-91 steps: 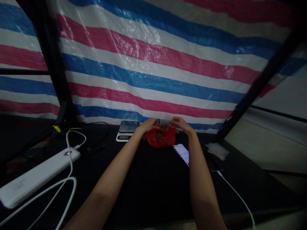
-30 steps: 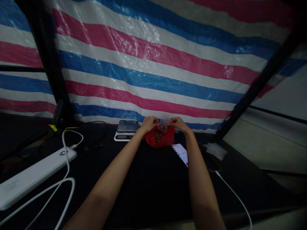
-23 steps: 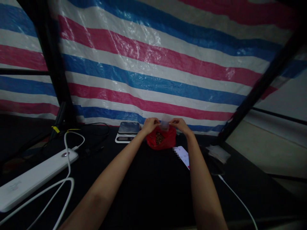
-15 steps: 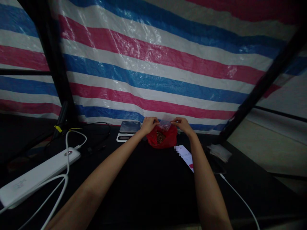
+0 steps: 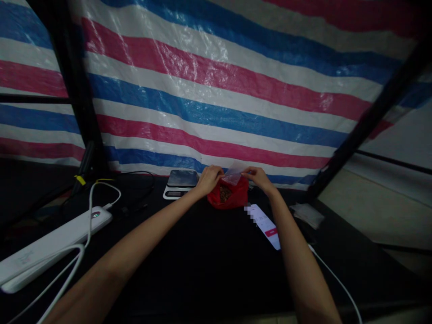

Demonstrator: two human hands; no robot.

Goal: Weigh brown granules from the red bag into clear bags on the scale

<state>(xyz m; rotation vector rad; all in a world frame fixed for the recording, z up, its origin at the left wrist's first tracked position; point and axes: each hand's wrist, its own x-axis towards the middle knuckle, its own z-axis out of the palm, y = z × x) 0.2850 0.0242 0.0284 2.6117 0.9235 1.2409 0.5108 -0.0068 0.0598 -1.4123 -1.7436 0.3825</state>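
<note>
A red bag (image 5: 232, 197) stands open on the black table, with small brown pieces (image 5: 225, 193) inside. Above its mouth, a clear plastic bag (image 5: 233, 174) is stretched between my two hands. My left hand (image 5: 210, 177) pinches its left side, close to the red bag's rim. On the other side, the fingertips of my right hand (image 5: 255, 175) are closed on the clear bag's edge. A small scale (image 5: 182, 178) with a dark plate and white base lies just left of my left hand.
A lit phone (image 5: 265, 226) lies beside my right forearm. Clear bags (image 5: 308, 215) are stacked farther right. A white power strip (image 5: 57, 245) with cables lies on the left. Striped sheeting (image 5: 216, 108) hangs behind the table (image 5: 202, 270).
The clear bag is spread a little flatter between my hands. My right forearm has shifted right, uncovering more of the phone. The view has moved slightly.
</note>
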